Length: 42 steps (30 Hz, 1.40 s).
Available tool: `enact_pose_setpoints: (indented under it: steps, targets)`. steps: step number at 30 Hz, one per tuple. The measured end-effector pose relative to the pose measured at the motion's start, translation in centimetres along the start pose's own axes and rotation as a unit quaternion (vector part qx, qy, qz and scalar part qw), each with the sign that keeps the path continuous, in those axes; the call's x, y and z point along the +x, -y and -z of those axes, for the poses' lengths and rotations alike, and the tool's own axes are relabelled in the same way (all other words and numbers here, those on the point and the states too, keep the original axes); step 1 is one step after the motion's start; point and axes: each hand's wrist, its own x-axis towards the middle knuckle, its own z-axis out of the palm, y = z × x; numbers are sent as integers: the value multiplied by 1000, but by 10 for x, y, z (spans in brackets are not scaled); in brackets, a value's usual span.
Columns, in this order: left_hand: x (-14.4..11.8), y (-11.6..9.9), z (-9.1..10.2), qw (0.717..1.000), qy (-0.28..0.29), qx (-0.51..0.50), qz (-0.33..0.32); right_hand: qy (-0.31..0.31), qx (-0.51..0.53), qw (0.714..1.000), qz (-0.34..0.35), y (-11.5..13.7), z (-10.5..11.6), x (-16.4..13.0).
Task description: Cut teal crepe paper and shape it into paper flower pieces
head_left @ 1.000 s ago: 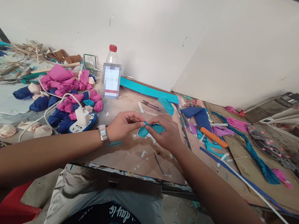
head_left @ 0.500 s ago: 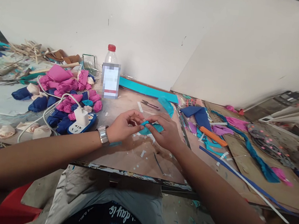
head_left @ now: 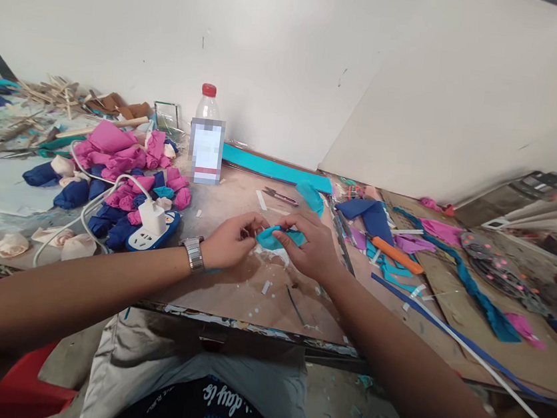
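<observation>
A piece of turquoise crepe paper (head_left: 268, 239) is stretched between my two hands, just above the worktable. My right hand (head_left: 310, 245) pinches it between thumb and fingers, and part of the paper shows behind that hand. At its left end, my left hand (head_left: 227, 239), with a metal watch on the wrist, has curled fingers and the thumb close against the edge. What lies inside those left fingers is partly hidden. Beyond the right hand lies another turquoise paper strip (head_left: 312, 198), near small snips (head_left: 280, 196).
Rolled pink and navy paper flowers (head_left: 114, 150) crowd the left side, with a white cable and blue power strip (head_left: 147, 238). A red-capped bottle (head_left: 208, 104) stands at the back. Rightward lie an orange utility knife (head_left: 397, 254), paper scraps and a long white strip (head_left: 477, 356).
My left hand has shifted slightly left and its fingers have curled in. More of the turquoise paper shows between the hands. The right hand has barely moved.
</observation>
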Motion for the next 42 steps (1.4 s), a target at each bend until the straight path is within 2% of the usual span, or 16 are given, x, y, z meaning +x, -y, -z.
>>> enact_pose_setpoints:
  steps: [7,12,21,26,29,35,42]
  targets:
    - [-1,-12,1,999,-6,6,-40,21,3,1000,-4,1,-2,1]
    - [-1,-9,0,999,-10,31,-29,18,4,1000,-3,0,-3,0]
    - [-3,-13,3,990,14,134,-44,63,-16,998,24,-7,-6,-1]
    - [-2,-17,4,992,-40,111,-45,70,-20,996,41,-10,-6,0]
    - [-2,-18,4,992,-54,104,-45,72,-26,996,46,-10,-5,1]
    - [-1,-16,4,996,-50,58,-35,47,-26,997,51,-8,-3,2]
    - [-1,-18,5,995,-4,59,-83,33,-10,999,29,-5,-1,1]
